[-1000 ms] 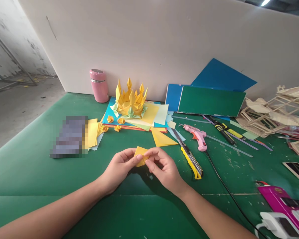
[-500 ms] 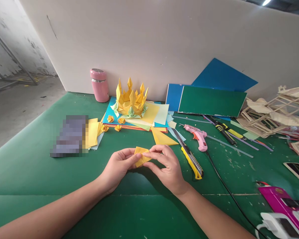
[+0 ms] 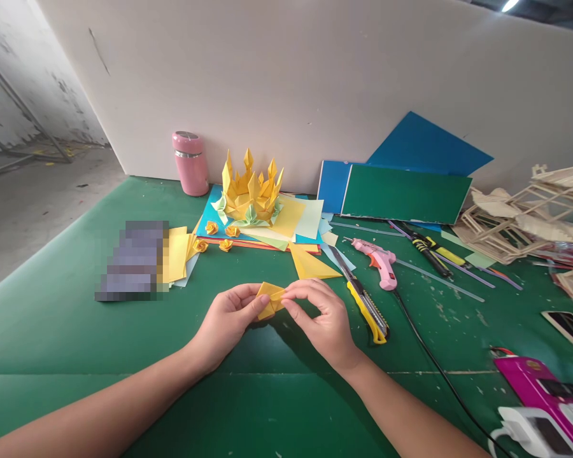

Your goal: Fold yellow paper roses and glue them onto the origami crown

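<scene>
The person's two bare forearms come in from the near edge of the green table (image 3: 76,343) and angle toward each other, so the hands meet just above the mat a little in from the middle of that edge. Between them is a small folded yellow paper (image 3: 268,299), lifted slightly off the surface. The left hand (image 3: 226,321) lies with its palm turned inward and its wrist low, its thumb and fingers (image 3: 256,306) closed on the paper's left side. The right hand (image 3: 327,321) is arched, knuckles up, with its fingertips (image 3: 292,292) curled down and pinched on the paper's right edge, touching those of the other hand. Just beside the right hand, toward the right edge, lies a yellow-handled utility knife (image 3: 367,308), and beyond it a pink glue gun (image 3: 379,259) whose black cord runs back to the near right corner, where a purple device (image 3: 535,381) sits. A flat yellow triangle of paper (image 3: 311,266) lies just behind the hands. Farther back, near the far edge against the white wall, a yellow paper crown (image 3: 249,187) stands on a stack of coloured sheets (image 3: 308,219), with small paper roses (image 3: 211,228) in front of it and a pink bottle (image 3: 190,163) to its left. A green board (image 3: 403,194) leans against the wall to the right, and wooden stick models (image 3: 510,219) crowd the far right edge.
</scene>
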Demonstrator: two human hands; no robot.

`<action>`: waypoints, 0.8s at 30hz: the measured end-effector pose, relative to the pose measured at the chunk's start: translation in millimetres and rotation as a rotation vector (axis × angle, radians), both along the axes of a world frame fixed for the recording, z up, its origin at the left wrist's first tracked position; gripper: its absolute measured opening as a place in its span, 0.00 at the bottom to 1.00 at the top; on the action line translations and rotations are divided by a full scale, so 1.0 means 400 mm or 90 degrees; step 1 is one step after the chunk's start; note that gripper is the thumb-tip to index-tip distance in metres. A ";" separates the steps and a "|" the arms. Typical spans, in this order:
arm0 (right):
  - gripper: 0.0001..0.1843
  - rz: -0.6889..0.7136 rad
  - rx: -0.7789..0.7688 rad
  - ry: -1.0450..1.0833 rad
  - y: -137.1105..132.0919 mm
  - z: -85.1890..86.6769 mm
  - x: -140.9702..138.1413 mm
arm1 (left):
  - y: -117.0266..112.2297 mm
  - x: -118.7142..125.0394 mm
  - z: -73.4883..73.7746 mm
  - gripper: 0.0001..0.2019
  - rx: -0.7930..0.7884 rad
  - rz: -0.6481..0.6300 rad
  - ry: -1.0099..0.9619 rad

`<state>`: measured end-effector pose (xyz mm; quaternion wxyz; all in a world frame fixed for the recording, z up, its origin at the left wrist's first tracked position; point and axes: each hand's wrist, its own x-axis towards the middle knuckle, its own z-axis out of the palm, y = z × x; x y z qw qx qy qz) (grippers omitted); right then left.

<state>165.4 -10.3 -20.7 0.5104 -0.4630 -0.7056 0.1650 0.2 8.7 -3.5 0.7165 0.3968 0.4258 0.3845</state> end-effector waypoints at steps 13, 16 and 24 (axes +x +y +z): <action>0.07 -0.025 -0.053 0.079 -0.005 -0.004 -0.016 | -0.003 0.003 -0.013 0.18 0.043 -0.018 0.047; 0.07 -0.019 -0.055 0.088 -0.005 -0.004 -0.018 | -0.003 0.002 -0.015 0.18 0.047 -0.015 0.048; 0.08 -0.008 -0.046 0.090 -0.011 -0.006 -0.023 | -0.005 0.002 -0.011 0.14 0.053 0.000 0.050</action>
